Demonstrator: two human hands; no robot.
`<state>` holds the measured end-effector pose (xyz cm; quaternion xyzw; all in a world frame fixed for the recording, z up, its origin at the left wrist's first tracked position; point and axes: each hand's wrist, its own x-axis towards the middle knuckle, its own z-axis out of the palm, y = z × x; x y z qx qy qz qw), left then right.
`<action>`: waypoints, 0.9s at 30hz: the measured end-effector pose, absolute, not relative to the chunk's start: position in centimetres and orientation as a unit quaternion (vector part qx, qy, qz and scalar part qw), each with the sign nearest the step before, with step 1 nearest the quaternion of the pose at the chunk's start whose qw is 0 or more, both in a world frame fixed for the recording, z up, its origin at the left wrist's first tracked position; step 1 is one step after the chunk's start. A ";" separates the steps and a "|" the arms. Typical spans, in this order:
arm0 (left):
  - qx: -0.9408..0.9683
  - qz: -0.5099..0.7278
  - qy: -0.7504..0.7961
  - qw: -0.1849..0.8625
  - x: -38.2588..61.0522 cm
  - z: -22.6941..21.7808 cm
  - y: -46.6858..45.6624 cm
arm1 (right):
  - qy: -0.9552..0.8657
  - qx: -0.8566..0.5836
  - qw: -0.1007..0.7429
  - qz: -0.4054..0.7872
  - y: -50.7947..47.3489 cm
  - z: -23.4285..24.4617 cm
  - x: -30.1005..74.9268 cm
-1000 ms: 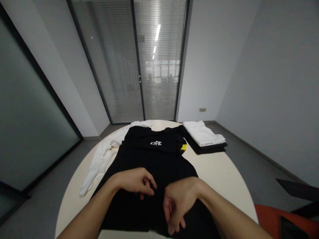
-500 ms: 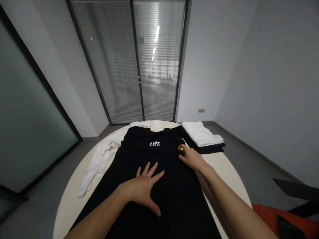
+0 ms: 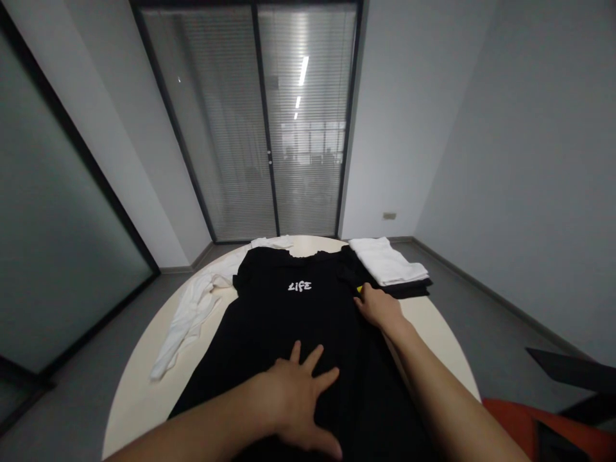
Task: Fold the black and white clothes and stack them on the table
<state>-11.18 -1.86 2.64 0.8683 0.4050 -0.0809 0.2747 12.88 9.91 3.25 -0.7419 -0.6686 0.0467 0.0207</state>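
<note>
A black T-shirt (image 3: 289, 314) with white "LIFE" lettering lies spread flat on a round cream table (image 3: 139, 378). My left hand (image 3: 298, 398) rests palm down on the shirt's lower middle, fingers spread. My right hand (image 3: 380, 307) lies at the shirt's right sleeve edge, next to a small yellow tag (image 3: 359, 289); its fingertips press on the fabric, and I cannot make out whether they pinch it.
A white long-sleeved garment (image 3: 192, 308) lies crumpled at the table's left and far edge. A folded white shirt (image 3: 385, 262) sits on folded black clothes (image 3: 414, 287) at the far right. An orange chair (image 3: 543, 430) stands at the lower right. Glass doors with blinds lie beyond.
Both hands left the shirt's lower middle: the left opened flat on the fabric and slid back toward me, the right reached out to the right sleeve. The shirt lies smoother now.
</note>
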 end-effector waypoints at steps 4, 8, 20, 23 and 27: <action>0.875 -0.014 0.457 0.156 -11.4 5.8 1.8 | -0.657 -0.752 0.013 0.047 10.1 3.0 12.7; 0.840 0.076 0.536 0.025 -13.8 3.5 7.2 | -0.631 -0.775 0.019 0.031 10.1 3.0 12.6; 0.680 0.187 0.709 0.019 -20.1 -2.7 10.9 | -0.812 -0.571 0.104 0.055 9.7 1.3 10.5; 0.636 0.175 0.752 0.005 -20.2 -2.8 10.6 | -0.801 -0.589 0.048 0.099 9.4 0.1 9.8; 0.591 0.155 0.791 -0.018 -20.5 -3.0 10.0 | -0.790 -0.598 0.024 0.130 9.5 -0.2 9.7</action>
